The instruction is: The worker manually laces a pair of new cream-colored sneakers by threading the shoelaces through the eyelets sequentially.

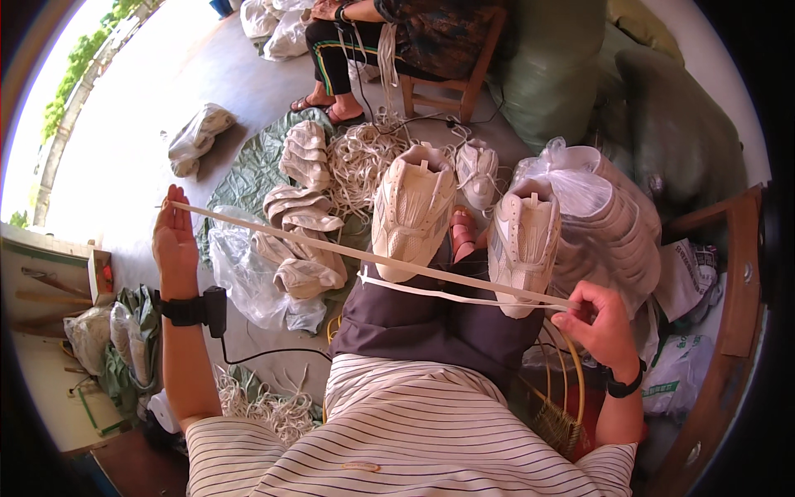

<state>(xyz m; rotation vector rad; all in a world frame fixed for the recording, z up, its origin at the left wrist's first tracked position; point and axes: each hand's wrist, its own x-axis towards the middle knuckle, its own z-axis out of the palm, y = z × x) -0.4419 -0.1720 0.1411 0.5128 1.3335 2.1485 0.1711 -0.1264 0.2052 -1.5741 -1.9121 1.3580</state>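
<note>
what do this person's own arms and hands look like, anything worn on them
Both the left grip and right grip are gloveless. The left wrist wears a black strap with a black boxy device, from which a thin black cable runs. The right wrist has a black band. The short sleeves are pale with thin dark stripes.

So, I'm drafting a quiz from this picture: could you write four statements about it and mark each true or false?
1. A pale lace runs between the left hand and the right hand. True.
2. The two nearest shoes are black. False: they are pale.
3. A heap of loose laces lies near the other person. True.
4. The other person is standing. False: they sit on a wooden chair.
</note>
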